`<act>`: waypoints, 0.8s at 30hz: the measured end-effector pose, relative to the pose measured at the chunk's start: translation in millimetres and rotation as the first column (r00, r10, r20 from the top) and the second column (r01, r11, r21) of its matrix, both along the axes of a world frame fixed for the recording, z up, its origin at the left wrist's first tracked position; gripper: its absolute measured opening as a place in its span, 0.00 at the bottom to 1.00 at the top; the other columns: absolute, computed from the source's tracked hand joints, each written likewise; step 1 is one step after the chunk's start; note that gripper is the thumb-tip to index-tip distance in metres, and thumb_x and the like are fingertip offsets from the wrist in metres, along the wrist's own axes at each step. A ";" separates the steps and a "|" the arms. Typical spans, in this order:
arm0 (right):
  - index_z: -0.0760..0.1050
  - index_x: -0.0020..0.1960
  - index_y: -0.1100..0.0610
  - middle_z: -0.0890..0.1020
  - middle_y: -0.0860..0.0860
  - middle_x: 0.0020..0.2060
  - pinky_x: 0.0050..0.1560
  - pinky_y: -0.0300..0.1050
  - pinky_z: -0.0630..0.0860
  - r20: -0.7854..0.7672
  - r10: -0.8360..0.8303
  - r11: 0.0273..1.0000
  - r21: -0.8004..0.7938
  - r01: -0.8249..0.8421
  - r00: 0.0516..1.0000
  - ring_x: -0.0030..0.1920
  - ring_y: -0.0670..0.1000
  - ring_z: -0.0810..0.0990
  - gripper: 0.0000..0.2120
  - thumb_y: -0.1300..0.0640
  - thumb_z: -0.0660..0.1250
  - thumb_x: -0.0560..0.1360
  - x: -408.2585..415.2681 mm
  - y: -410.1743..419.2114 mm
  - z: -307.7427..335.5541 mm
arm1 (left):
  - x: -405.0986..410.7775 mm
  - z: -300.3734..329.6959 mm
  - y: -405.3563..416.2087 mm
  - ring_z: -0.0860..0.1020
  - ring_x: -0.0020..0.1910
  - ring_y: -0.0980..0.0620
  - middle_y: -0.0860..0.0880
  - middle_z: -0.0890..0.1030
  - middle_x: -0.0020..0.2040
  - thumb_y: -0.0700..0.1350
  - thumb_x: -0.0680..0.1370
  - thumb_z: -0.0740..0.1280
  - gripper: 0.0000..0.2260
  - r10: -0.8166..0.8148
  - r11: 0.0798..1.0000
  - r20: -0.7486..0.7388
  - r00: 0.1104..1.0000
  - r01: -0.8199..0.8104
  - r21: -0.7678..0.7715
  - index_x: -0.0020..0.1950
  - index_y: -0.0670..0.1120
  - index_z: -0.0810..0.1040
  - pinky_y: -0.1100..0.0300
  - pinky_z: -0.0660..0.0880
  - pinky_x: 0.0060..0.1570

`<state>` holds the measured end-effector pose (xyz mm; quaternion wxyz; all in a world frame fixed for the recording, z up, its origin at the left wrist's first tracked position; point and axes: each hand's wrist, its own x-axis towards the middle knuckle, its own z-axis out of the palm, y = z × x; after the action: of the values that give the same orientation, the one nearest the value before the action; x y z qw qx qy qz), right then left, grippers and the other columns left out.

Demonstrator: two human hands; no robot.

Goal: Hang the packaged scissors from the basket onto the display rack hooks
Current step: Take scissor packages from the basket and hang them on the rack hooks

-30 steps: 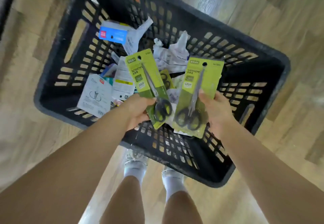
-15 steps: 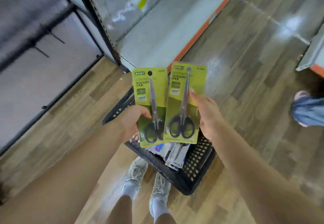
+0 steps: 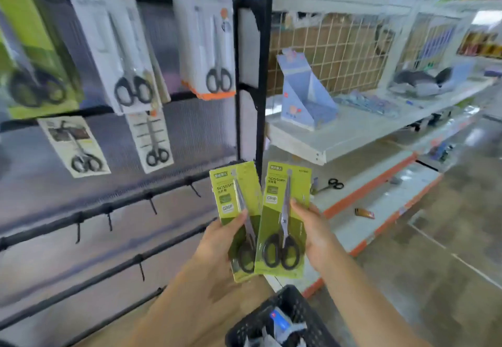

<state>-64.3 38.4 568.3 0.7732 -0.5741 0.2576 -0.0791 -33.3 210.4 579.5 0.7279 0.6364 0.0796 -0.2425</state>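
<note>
Each hand grips one green scissors pack, held upright side by side at about 6 o'clock in the view. The left hand [image 3: 217,240] pinches the left pack [image 3: 233,200]; the right hand [image 3: 315,232] pinches the right pack [image 3: 285,221], whose edge overlaps the left one. The black basket [image 3: 296,308] sits below. The rack's bare hooks [image 3: 152,205] lie toward 9 o'clock.
</note>
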 end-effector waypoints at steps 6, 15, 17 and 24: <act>0.80 0.54 0.57 0.84 0.54 0.50 0.62 0.54 0.73 0.142 0.182 0.982 -0.074 -0.173 0.973 0.53 0.55 0.82 0.09 0.58 0.68 0.75 25.9 92.0 89.8 | 1.6 73.5 106.4 0.82 0.48 0.42 0.45 0.85 0.46 0.53 0.72 0.71 0.14 0.159 0.987 0.105 0.982 -0.158 -0.020 0.51 0.44 0.81 0.44 0.76 0.56; 0.72 0.64 0.55 0.72 0.45 0.56 0.66 0.48 0.61 0.252 0.301 0.941 -0.233 -0.244 0.920 0.67 0.51 0.66 0.17 0.50 0.63 0.78 47.3 232.7 186.2 | 5.8 131.2 256.9 0.81 0.38 0.46 0.45 0.83 0.36 0.55 0.73 0.69 0.19 0.301 0.948 0.289 0.909 -0.319 0.015 0.51 0.39 0.78 0.51 0.79 0.46; 0.75 0.57 0.52 0.75 0.41 0.50 0.60 0.45 0.63 0.280 0.341 0.918 -0.307 -0.252 0.898 0.65 0.51 0.69 0.09 0.51 0.63 0.79 51.2 256.1 194.6 | 7.9 139.2 273.4 0.80 0.37 0.46 0.45 0.82 0.35 0.53 0.76 0.67 0.16 0.314 0.940 0.332 0.889 -0.340 0.021 0.49 0.39 0.78 0.52 0.78 0.44; 0.66 0.71 0.58 0.70 0.50 0.69 0.62 0.45 0.63 0.339 0.393 0.889 -0.378 -0.259 0.855 0.66 0.50 0.68 0.23 0.49 0.60 0.80 73.8 292.1 228.1 | 23.3 157.5 296.4 0.82 0.43 0.41 0.42 0.84 0.40 0.53 0.76 0.66 0.14 0.357 0.925 0.366 0.859 -0.380 -0.010 0.46 0.42 0.78 0.43 0.78 0.52</act>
<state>9.5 330.5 796.4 0.7085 -0.6976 -0.0274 -0.1030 -10.0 506.8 737.0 0.7426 0.6654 0.0720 0.0250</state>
